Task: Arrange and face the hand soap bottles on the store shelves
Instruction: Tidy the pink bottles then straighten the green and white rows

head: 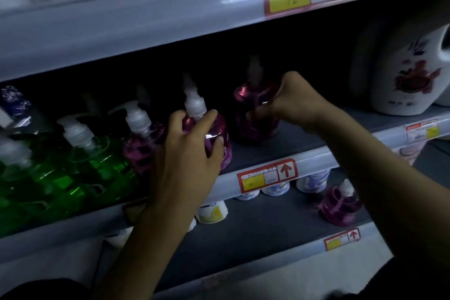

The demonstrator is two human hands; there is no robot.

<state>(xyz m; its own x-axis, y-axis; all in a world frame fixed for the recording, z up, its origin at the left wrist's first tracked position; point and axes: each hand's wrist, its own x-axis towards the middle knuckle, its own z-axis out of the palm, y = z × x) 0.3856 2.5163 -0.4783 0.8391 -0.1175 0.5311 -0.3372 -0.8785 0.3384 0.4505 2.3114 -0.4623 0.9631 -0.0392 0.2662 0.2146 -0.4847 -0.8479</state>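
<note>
The front magenta clear-plastic pump bottle stands near the lip of the grey middle shelf, just up and left of the red-and-yellow price tag on the shelf rail. The left hand grips it, fingers curled round its shoulder and body. Straight above that tag and deeper in the shadow, the rear magenta clear-plastic pump bottle is clasped at its shoulder by the right hand. The step appears to be lining up the magenta row. Next, the rear bottle likely needs drawing forward toward the tag, with both labels turned outward; blur hides how they face. Far left of the tag stand green clear-plastic pump bottles, and up and right of it a white plastic jug.
</note>
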